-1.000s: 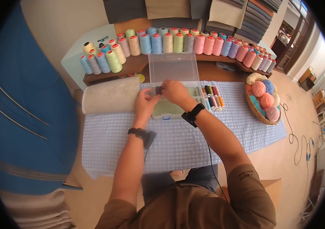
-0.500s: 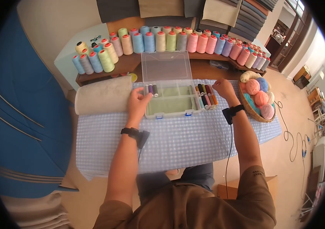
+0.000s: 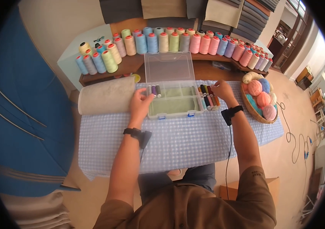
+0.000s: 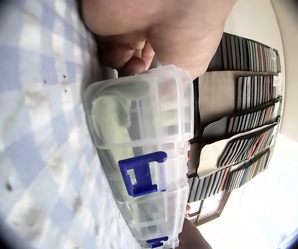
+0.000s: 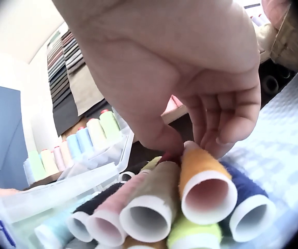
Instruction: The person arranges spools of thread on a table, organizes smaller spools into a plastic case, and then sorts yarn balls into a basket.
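A clear storage box [image 3: 176, 114] with a green bottom stands on the checked cloth, its lid [image 3: 169, 68] raised at the back. Small spools, among them a purple spool [image 3: 154, 91] and a grey spool [image 3: 158, 91], lie in its back left compartment. My left hand [image 3: 139, 106] grips the box's left side, fingers curled by the wall in the left wrist view. Right of the box, my right hand [image 3: 224, 92] is at the far end of a stack of spools, thumb and fingers pinching a dark red spool [image 5: 172, 156] behind an orange spool [image 5: 203, 181]; the fingertips are partly hidden.
Cones of thread [image 3: 152, 43] line the curved shelf behind. A basket [image 3: 259, 114] of yarn balls stands to the right, beyond my right hand. Rolled pale fabric [image 3: 105, 97] lies left of the box. A black cable [image 3: 228, 160] hangs from the right wrist.
My right hand has left the box's back left compartment and moved right to the spool stack. The spools in that compartment are now uncovered. My left hand has stayed at the box's left side.
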The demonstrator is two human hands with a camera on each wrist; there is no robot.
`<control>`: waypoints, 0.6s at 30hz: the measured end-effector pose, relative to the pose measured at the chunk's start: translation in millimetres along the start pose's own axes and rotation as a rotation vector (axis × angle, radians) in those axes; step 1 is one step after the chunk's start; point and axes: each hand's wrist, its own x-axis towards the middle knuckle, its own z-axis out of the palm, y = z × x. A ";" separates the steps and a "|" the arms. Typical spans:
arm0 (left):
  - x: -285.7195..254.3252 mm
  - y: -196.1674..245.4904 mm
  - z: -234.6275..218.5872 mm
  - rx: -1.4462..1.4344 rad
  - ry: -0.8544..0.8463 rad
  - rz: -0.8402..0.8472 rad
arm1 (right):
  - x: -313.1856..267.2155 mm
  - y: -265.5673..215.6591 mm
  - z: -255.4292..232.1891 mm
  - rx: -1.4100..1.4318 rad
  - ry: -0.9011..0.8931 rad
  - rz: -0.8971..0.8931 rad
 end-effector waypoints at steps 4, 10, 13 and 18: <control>1.3 -5.0 1.2 -0.052 0.012 0.012 | -1.9 -39.6 -10.3 0.152 0.079 -0.099; 0.5 -0.1 0.1 -0.028 0.010 -0.014 | -34.0 -148.7 15.8 0.334 -0.191 -0.260; 3.1 -6.0 0.8 -0.043 -0.001 -0.009 | -44.1 -178.5 50.9 0.239 -0.169 -0.376; 5.6 -12.1 2.7 -0.043 0.016 0.027 | -37.3 -190.7 90.2 0.096 -0.206 -0.303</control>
